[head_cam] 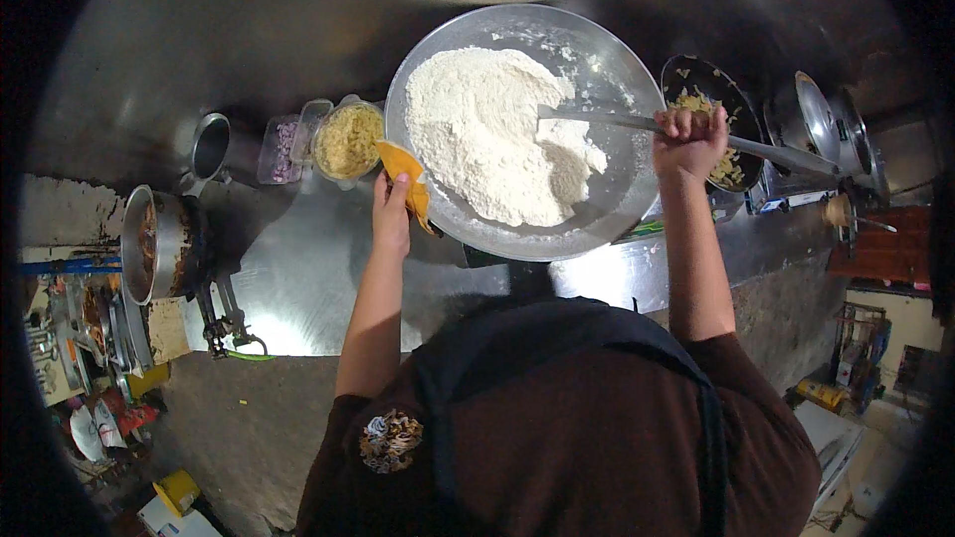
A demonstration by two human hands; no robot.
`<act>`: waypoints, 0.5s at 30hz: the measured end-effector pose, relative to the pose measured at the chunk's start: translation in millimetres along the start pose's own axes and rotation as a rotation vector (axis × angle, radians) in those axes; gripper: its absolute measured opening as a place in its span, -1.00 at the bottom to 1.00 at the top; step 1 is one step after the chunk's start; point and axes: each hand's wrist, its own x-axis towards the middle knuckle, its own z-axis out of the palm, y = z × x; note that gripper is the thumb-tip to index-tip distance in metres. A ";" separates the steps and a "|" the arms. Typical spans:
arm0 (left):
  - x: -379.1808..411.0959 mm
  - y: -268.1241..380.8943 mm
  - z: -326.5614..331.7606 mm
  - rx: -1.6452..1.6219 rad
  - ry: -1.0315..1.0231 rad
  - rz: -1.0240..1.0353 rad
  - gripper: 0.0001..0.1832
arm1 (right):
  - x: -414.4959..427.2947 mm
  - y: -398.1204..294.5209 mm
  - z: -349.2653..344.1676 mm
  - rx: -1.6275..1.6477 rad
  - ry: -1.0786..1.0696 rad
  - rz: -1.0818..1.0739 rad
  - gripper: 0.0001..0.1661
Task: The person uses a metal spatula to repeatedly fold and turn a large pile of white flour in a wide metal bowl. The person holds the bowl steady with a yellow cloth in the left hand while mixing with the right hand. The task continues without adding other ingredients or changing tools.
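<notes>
A wide metal pan (pixel 627 216) holds a large heap of white flour-like powder (pixel 485 134). My right hand (pixel 690 142) is closed around the handle of a long metal spatula (pixel 604 118), whose flat end is in the powder. At the pan's left rim, my left hand (pixel 392 212) grips an orange cloth (pixel 405 177) pressed against the metal. The part of the pan under the powder is hidden.
Left of the pan stand a tub of yellowish chopped food (pixel 347 142), a container of purple pieces (pixel 282 153), a metal mug (pixel 211 148) and a deep pot (pixel 157 246) by a burner. A black wok (pixel 675 74) with chopped food and lidded pots (pixel 817 115) stand right.
</notes>
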 end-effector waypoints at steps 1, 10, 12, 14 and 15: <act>-0.5 -0.3 -0.4 0.008 0.002 0.006 -0.48 | -6.3 -8.0 3.7 -0.035 -0.049 -0.018 -0.46; 0.8 0.4 0.1 -0.016 -0.003 -0.013 -0.49 | 9.0 -73.8 9.8 -0.212 0.048 -0.380 -0.52; -0.3 1.6 -2.4 0.027 -0.002 -0.012 -0.49 | 32.9 -59.8 -0.7 -0.149 0.153 -0.368 -0.52; -0.5 4.1 -2.5 0.041 0.004 -0.015 -0.49 | 65.5 -39.8 -20.5 -0.048 0.227 -0.330 -0.52; -0.1 2.9 -2.7 0.038 0.011 -0.019 -0.49 | 68.9 -21.6 -15.2 0.002 0.261 -0.266 -0.53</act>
